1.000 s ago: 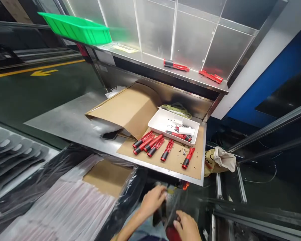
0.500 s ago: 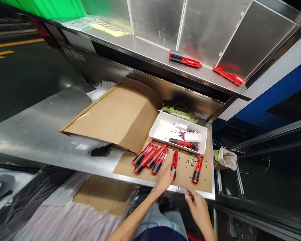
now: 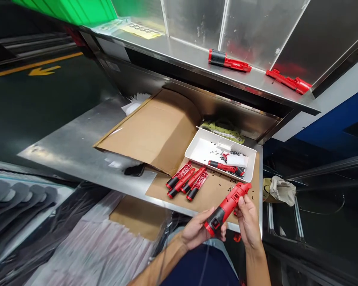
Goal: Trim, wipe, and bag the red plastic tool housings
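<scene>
A red and black plastic tool housing (image 3: pixel 228 204) is held tilted above the front edge of the table, its black end toward me. My left hand (image 3: pixel 198 229) is closed around the black lower end from beneath. Closed on the red upper end is my right hand (image 3: pixel 248 214), its thumb pressed against the side. To the left, several similar red and black housing pieces (image 3: pixel 187 182) lie side by side on a brown cardboard sheet (image 3: pixel 159 190). A small red part partly shows behind the hands.
Beyond the hands, a white tray (image 3: pixel 193 153) holds small black pieces, red parts and a white block. A large cardboard sheet (image 3: pixel 155 131) leans left of it, near a dark phone (image 3: pixel 134 170). Two more housing pieces (image 3: pixel 229 61) lie on the metal shelf.
My left hand was on a housing piece lying on the cardboard, with my right hand near the table edge. Now a housing is raised off the table, held between both hands.
</scene>
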A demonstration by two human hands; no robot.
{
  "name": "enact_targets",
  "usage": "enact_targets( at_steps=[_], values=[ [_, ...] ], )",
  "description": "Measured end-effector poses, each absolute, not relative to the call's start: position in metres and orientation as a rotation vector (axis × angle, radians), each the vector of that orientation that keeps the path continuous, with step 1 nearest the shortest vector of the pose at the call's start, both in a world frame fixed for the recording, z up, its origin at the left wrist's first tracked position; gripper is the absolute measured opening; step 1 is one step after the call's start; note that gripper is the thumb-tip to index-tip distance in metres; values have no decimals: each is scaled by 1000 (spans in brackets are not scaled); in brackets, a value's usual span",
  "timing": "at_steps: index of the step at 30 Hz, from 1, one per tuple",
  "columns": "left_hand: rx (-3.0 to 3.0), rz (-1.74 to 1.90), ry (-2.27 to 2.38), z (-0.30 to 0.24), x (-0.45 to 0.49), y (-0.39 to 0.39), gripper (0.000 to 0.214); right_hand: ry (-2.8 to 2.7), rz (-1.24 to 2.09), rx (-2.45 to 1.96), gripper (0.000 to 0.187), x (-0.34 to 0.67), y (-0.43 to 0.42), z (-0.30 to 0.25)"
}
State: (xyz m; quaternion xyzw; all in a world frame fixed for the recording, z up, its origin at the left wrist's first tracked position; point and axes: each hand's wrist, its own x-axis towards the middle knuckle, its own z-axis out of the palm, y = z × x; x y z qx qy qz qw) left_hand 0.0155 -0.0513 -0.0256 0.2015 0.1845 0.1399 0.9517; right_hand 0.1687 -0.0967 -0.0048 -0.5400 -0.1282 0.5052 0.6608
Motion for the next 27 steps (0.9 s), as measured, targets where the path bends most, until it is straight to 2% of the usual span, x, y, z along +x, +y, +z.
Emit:
enact_targets(
  at_steps=[2,5,11,14,17,18,21,23,25,27],
  values=[
    [451,268,401,-26,15,-50,50,-270,1140,-1197,36,171,-92,-6],
    [626,330,513,-29,10,-48,75,-213,1143,-1145,35,171,-86,-16],
    [1418,663,653,-36,13,-46,102,-133,1263,-1073,41,140,-78,-34],
    [1462,830,742,-30,33,-35,92,-208,1385,-1050,49,126,-88,-27],
    [1233,927,783,-14,44,-14,83,-491,1525,-1138,57,140,-116,-10],
    [1120,890,747,-7,44,-7,81,-673,1577,-1199,54,152,-127,-3],
    [768,620,585,12,35,9,73,-1320,1628,-1309,24,195,-148,22],
    [633,428,500,19,29,11,71,-1424,1368,-1420,19,219,-146,42],
    [564,274,404,20,26,7,70,-1334,972,-1591,26,231,-130,62],
    [495,165,286,16,25,1,65,-1323,745,-1698,30,234,-107,78]
  ],
)
